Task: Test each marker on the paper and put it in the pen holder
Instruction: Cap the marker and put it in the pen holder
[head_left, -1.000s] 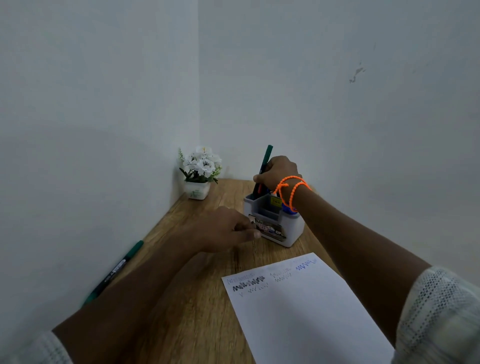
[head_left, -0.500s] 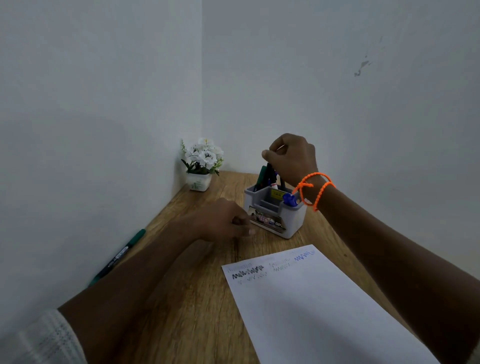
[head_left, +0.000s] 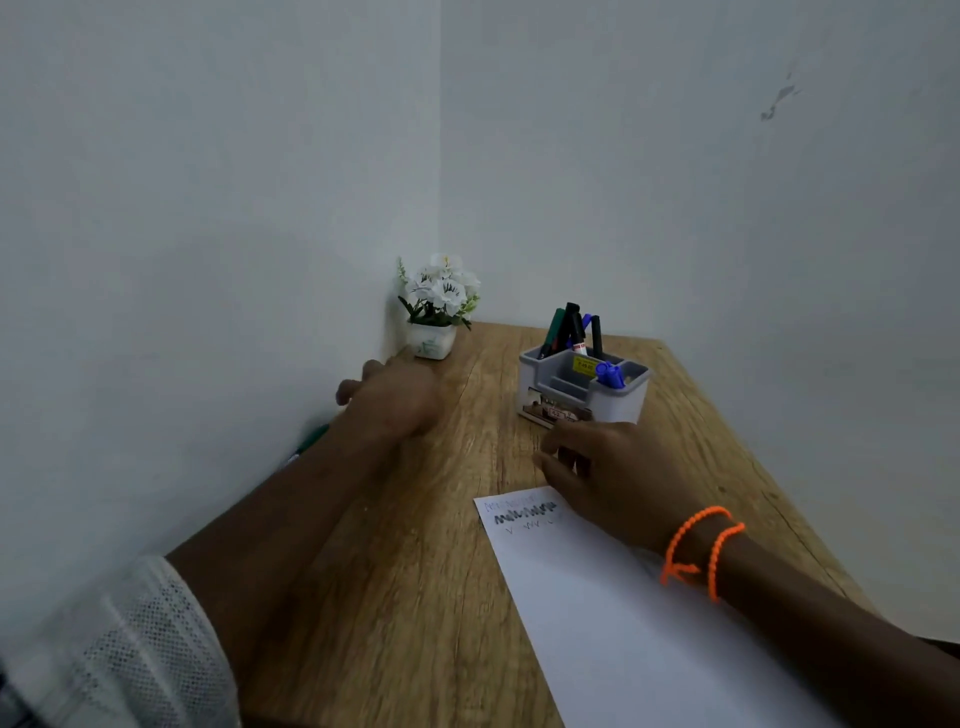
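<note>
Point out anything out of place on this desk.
One green marker lies against the left wall, partly hidden by the left hand, while the other markers stand in the pen holder. Nothing looks spilled or damaged.

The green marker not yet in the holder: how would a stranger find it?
Start at the wooden table and follow its left edge along the wall. The green marker lies there, partly hidden behind the left forearm. Unlike the markers standing in the grey pen holder, it lies flat, alone.
</note>
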